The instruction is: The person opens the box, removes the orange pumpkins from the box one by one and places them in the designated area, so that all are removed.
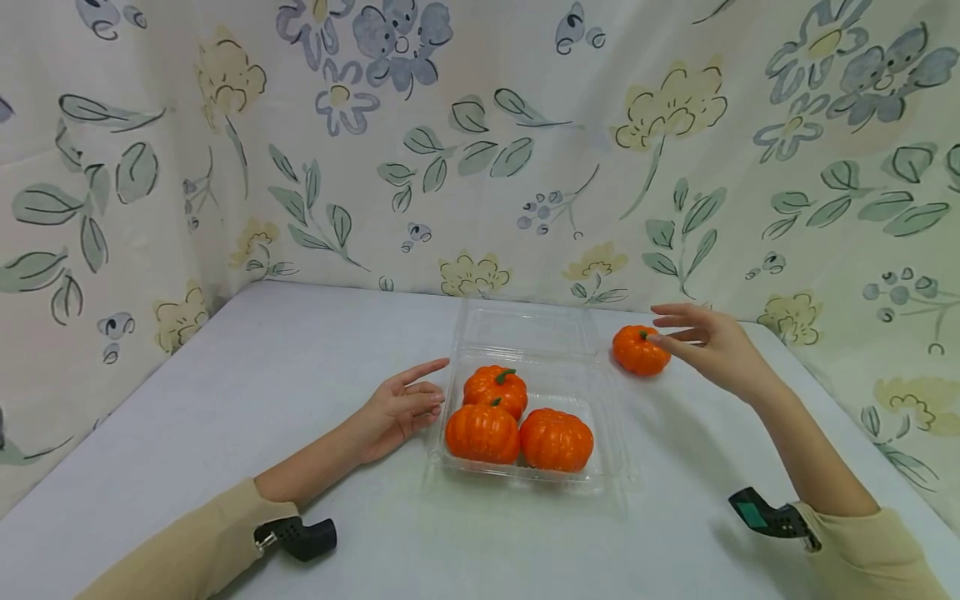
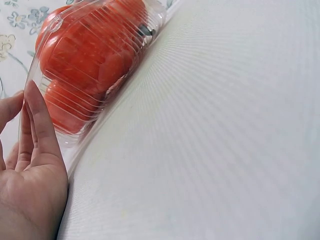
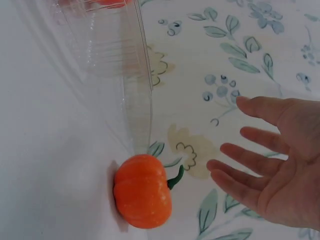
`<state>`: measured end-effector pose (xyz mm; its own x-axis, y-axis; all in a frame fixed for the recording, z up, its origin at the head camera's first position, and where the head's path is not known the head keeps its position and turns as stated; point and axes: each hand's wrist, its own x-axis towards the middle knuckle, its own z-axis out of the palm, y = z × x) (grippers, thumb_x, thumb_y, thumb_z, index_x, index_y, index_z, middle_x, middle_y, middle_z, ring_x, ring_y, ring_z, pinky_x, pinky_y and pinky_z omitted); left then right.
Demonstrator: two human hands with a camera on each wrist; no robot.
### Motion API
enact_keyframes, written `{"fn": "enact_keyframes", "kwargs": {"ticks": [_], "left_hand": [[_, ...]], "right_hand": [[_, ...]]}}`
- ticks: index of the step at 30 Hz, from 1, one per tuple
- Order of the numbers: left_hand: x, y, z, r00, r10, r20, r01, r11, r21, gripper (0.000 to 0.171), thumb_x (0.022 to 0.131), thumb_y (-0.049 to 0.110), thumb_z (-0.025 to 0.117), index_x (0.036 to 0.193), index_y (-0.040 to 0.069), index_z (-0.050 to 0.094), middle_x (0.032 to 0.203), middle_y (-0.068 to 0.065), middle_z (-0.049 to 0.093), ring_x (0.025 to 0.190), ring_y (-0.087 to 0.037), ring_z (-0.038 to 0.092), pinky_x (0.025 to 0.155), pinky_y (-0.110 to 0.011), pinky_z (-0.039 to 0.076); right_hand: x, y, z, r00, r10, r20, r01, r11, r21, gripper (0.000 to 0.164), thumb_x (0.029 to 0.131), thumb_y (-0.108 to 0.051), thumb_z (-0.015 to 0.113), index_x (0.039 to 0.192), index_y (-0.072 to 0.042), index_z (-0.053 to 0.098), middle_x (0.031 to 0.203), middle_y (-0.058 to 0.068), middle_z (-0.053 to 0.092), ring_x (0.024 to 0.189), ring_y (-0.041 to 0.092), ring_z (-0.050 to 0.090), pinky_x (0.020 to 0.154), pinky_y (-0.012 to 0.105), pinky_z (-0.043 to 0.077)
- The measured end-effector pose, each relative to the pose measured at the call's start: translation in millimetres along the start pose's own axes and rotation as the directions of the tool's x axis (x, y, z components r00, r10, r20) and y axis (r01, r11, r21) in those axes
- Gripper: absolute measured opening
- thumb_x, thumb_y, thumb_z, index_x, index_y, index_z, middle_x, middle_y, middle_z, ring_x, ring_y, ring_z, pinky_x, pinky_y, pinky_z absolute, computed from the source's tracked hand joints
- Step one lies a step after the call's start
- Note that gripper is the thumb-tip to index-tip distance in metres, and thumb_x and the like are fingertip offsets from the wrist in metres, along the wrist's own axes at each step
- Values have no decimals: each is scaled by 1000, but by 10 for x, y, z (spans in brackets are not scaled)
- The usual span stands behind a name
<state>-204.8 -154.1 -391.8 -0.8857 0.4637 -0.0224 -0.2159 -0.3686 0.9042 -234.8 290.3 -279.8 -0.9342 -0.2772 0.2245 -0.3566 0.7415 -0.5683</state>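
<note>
A clear plastic clamshell box [image 1: 615, 450] stands with its lid [image 1: 525, 329] folded back. Inside it are three small orange pumpkins, one at the back [image 1: 491, 390], one at front left [image 1: 482, 434] and one at front right [image 1: 557, 440]. My left hand [image 1: 397, 412] is at the box's left side, its fingers fairly straight and the fingertips right at the rim. Another orange pumpkin [image 1: 637, 352] with a green stem sits on the table, right of the lid. Beside it my right hand [image 1: 708, 346] hovers with spread fingers, apart from it in the right wrist view and holding nothing.
The white tabletop [image 1: 262, 375] carries the box and the loose pumpkin. A floral curtain [image 1: 480, 208] rises along the table's back and sides. Dark straps with small devices are on both wrists, the left one [image 1: 300, 537] low over the table.
</note>
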Motion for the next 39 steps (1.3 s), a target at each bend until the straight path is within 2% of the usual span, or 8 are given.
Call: {"fn": "enact_keyframes", "kwargs": {"ticks": [4, 9, 13, 21, 25, 33, 39], "left_hand": [[4, 0, 3, 1000, 1, 3, -1, 1000, 1, 64, 106, -3, 53, 165, 3, 28, 100, 1, 67, 84, -9, 67, 83, -18, 60], [15, -4, 0, 1000, -1, -1, 1, 1000, 0, 64, 106, -4, 51, 165, 3, 28, 99, 2, 67, 84, -9, 67, 83, -18, 60], [26, -7, -3, 1000, -1, 0, 1, 1000, 2, 64, 106, -4, 51, 165, 3, 28, 100, 2, 67, 84, -9, 67, 83, -18, 60], [28, -1, -8, 1000, -3, -4, 3, 1000, -4, 64, 106, -4, 53, 165, 3, 28, 100, 1, 66, 84, -9, 67, 83, -18, 60], [26, 4, -4, 1000, -4, -5, 4, 1000, -1, 64, 106, -4, 52, 165, 3, 29, 100, 1, 67, 84, -9, 67, 83, -18, 60], [15, -3, -1, 1000, -6, -2, 6, 1000, 2, 64, 106, -4, 52, 165, 2, 29, 101, 2, 67, 85, -8, 67, 84, -18, 60], [13, -17, -16, 1000, -3, 1, 3, 1000, -10, 64, 106, -4, 52, 165, 2, 28, 101, 1, 67, 84, -8, 68, 84, -18, 60]], "right_hand": [[-15, -63, 23, 1000, -17, 20, 17, 1000, 4, 46, 105, -18, 68, 146, -1, 57, 138, 28, 64, 115, 48, 69, 83, 32, 65], [-41, -126, 49, 998, -51, 48, 50, 999, 21, 43, 104, -14, 68, 144, -1, 60, 134, 26, 68, 112, 44, 70, 82, 17, 59], [-53, -169, 81, 993, -93, 66, 91, 995, 37, 41, 102, -11, 69, 142, -1, 62, 130, 24, 70, 111, 40, 70, 83, 13, 55], [-63, -273, 151, 987, -103, 122, 93, 992, 83, 40, 102, -13, 71, 140, -2, 64, 128, 22, 71, 112, 37, 71, 83, 18, 58], [-67, -313, 185, 979, -138, 148, 123, 987, 109, 38, 101, -13, 72, 137, -2, 66, 127, 20, 72, 111, 34, 72, 85, 20, 59], [-91, -395, 256, 967, -184, 174, 159, 976, 146, 31, 98, -13, 76, 128, -7, 72, 124, 10, 72, 102, 16, 73, 84, 25, 61], [-93, -430, 324, 955, -201, 219, 170, 974, 151, 30, 98, -14, 76, 126, -7, 73, 123, 10, 71, 100, 17, 72, 85, 27, 61]]}}
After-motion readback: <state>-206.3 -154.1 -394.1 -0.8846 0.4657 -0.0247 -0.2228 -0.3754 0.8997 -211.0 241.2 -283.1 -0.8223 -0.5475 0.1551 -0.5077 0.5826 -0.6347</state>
